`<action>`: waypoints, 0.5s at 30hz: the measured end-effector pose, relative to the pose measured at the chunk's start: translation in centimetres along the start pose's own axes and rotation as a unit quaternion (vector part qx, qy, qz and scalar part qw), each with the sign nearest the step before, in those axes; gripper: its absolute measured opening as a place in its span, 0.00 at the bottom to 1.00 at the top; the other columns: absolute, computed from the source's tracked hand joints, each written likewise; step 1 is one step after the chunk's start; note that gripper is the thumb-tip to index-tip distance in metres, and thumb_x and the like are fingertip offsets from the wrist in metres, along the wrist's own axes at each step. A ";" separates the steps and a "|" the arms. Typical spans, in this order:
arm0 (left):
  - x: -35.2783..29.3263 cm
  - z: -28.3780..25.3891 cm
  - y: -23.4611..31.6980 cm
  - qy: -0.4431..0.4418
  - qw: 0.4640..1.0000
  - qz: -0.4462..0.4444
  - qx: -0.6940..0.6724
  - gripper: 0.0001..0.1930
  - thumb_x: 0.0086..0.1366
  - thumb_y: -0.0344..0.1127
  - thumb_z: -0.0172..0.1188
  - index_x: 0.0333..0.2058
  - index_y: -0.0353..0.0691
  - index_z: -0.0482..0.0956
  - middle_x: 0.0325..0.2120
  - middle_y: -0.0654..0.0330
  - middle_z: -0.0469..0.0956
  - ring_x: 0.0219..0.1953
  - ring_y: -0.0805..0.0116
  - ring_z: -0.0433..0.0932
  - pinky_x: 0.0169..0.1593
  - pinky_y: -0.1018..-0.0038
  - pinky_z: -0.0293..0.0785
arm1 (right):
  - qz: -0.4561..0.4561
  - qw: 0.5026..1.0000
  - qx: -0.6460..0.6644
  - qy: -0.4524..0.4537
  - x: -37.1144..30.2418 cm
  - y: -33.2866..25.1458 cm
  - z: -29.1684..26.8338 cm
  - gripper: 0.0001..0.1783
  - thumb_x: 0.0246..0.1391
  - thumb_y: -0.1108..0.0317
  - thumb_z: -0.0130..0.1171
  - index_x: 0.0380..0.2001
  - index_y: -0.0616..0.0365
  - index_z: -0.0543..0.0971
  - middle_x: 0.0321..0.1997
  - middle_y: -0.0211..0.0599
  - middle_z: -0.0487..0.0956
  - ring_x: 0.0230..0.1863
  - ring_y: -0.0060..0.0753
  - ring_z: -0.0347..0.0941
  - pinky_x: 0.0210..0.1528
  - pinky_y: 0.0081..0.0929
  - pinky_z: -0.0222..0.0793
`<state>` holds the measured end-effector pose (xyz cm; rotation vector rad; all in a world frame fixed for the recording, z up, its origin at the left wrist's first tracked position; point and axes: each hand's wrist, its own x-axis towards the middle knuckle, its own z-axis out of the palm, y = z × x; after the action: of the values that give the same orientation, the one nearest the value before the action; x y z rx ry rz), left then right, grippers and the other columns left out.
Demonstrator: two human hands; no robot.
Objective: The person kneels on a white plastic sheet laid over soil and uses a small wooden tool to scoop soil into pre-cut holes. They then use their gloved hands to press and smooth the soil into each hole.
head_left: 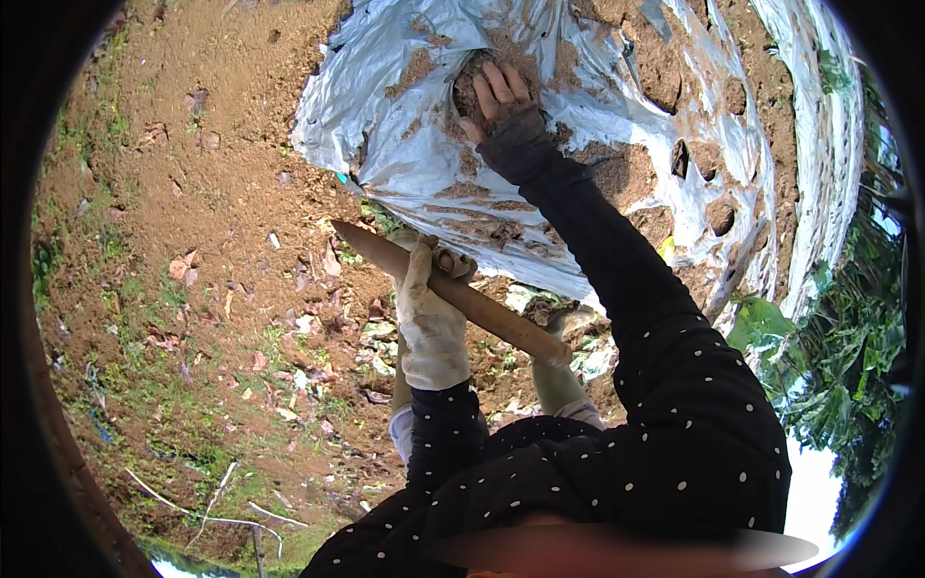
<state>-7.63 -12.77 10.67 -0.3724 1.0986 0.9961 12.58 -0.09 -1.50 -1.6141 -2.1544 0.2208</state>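
My left hand, in a pale work glove, is closed round a thick pointed wooden stick. The stick slants across in front of me, its tapered tip at the upper left, just off the plastic sheet's near edge. My right hand has bare fingers and a dark cover over the wrist. Its fingers are stretched out over a soil-filled hole in the silvery plastic sheet. Whether anything lies under the palm is hidden.
Brown soil with patches of grass and dry leaves spreads to the left. Further torn openings show in the sheet at the right. Green plants stand at the far right, and thin dry twigs lie at the lower left.
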 end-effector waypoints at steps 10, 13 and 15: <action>-0.3 -0.2 -0.9 0.034 0.999 -0.023 -0.002 0.10 0.65 0.37 0.60 0.41 0.44 0.72 0.24 0.66 0.69 0.26 0.69 0.71 0.40 0.66 0.76 | 0.044 0.959 -0.102 -0.259 1.8 -2.7 -1.1 0.55 0.48 0.29 0.55 0.66 0.65 0.61 0.72 0.55 0.53 0.76 0.56 0.37 0.71 0.63 0.38; -0.4 -0.2 -0.7 -0.008 1.000 -0.008 -0.018 0.10 0.65 0.38 0.60 0.41 0.43 0.72 0.25 0.65 0.69 0.26 0.68 0.72 0.40 0.66 0.76 | 0.067 0.987 -0.068 -0.126 0.8 -2.2 -1.0 0.50 0.49 0.33 0.58 0.64 0.61 0.64 0.71 0.52 0.55 0.74 0.58 0.41 0.69 0.64 0.40; -0.8 -0.4 -0.6 0.009 1.000 0.010 -0.003 0.10 0.65 0.38 0.59 0.40 0.42 0.71 0.26 0.64 0.69 0.29 0.68 0.71 0.42 0.68 0.75 | 0.077 0.992 -0.068 -0.079 -0.2 -3.3 -1.8 0.46 0.49 0.37 0.60 0.63 0.57 0.66 0.69 0.51 0.58 0.72 0.59 0.46 0.69 0.64 0.43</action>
<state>-7.44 -13.79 11.03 -0.3768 1.1179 1.0166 10.51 -1.51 1.37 -1.9017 -2.2026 0.2615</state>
